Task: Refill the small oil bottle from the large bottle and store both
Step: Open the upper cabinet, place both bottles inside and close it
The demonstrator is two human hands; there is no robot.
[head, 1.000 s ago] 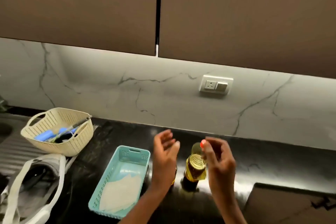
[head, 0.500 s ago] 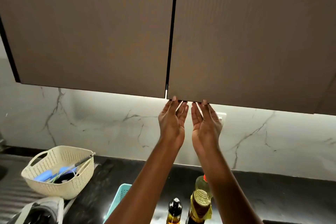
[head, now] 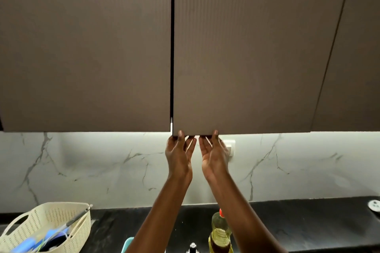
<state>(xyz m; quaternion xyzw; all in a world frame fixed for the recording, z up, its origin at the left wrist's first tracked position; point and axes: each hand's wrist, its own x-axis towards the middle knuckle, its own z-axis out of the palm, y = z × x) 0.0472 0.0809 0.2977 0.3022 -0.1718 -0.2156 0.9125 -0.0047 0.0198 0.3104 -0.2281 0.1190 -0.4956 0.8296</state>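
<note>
Standing upright, large bottle [head: 219, 230] points its cap upward.

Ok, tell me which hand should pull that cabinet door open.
Left, probably. The left hand hooks its fingertips under the door at its free corner beside the center gap, farthest from the likely hinge side. The right hand grips the same bottom edge further in, with less leverage.

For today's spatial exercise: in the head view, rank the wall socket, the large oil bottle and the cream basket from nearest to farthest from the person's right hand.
From the right hand:
1. Wall socket, just right of it, on the marble wall.
2. Large oil bottle, below on the counter.
3. Cream basket, far left on the counter.
</note>
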